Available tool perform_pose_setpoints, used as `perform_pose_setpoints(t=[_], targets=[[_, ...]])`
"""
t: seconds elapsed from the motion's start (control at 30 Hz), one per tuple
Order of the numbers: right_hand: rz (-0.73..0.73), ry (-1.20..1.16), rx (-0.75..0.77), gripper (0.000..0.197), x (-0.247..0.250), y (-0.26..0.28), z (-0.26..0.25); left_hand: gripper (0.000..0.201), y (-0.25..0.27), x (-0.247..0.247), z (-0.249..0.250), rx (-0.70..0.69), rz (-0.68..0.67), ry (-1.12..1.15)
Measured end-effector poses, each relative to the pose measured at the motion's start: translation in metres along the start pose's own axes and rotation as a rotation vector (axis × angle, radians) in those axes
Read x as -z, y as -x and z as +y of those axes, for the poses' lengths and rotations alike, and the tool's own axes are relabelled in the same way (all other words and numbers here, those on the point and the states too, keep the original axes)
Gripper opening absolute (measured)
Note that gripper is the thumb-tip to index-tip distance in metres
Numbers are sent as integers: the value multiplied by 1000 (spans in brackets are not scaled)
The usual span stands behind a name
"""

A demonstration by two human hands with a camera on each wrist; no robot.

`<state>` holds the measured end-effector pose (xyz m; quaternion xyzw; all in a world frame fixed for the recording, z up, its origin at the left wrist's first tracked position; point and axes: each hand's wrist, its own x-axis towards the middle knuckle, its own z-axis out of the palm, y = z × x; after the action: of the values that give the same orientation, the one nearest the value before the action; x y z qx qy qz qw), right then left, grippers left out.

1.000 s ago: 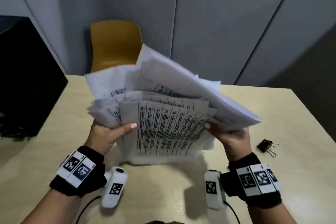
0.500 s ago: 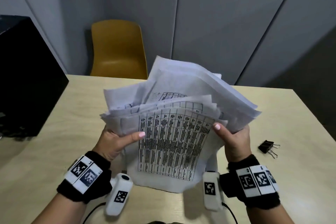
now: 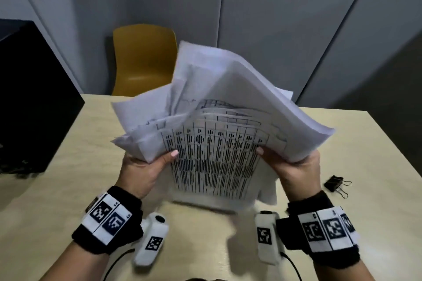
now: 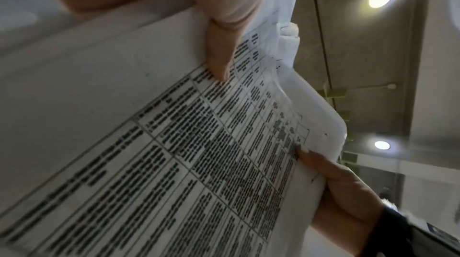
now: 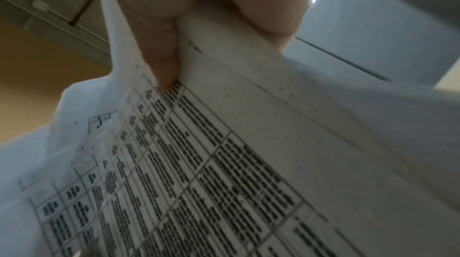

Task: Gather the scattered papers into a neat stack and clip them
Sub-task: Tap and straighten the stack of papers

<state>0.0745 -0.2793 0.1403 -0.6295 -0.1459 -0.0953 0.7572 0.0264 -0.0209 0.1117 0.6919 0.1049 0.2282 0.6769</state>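
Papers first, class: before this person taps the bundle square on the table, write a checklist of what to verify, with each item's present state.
1. Left hand grips the papers: ok.
2. Right hand grips them too: ok.
3. Edges lined up: not ok, sheets fan out unevenly.
4. Bottom edge touching the table: cannot tell.
5. Clip lying by the right hand, unused: ok.
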Motion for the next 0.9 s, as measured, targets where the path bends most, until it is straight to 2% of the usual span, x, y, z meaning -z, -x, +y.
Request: perform_pose_setpoints(t=[0.07,0.13,0.17,0.23,0.33,0.4,0.47,0.63,0.7,0.8,0.9], targets=[[28,-13,37,51,5,-2,-5,32,-1,3,5,-35,20,20],[21,13,22,89,9,-4,-3,37,1,4,9,-42,-31,4],[-1,5,-3,101,9,-3,0,39,3,4,10,-41,-79,13],[-37,4,-35,108,7,-1,7,40,7,1,13,-69,-189,41],[-63,26,-46,114,1,2,12,43,9,-2,10,-85,-236,49],[-9,34,-43,110,2,2,13,47,6,1,8,-53,-215,86],[39,6,-39,94,6,1,14,44,5,4,10,-49,-208,87],[-34,-10,1,65,1,2,13,43,6,7,7,-35,-228,100],[-20,-21,38,60,-1,1,10,39,2,12,7,-46,-231,93],[26,-51,67,61,3,-1,5,46,0,16,12,-33,-250,98],[-101,-7,72,44,-5,0,1,64,3,12,12,-18,-258,89]])
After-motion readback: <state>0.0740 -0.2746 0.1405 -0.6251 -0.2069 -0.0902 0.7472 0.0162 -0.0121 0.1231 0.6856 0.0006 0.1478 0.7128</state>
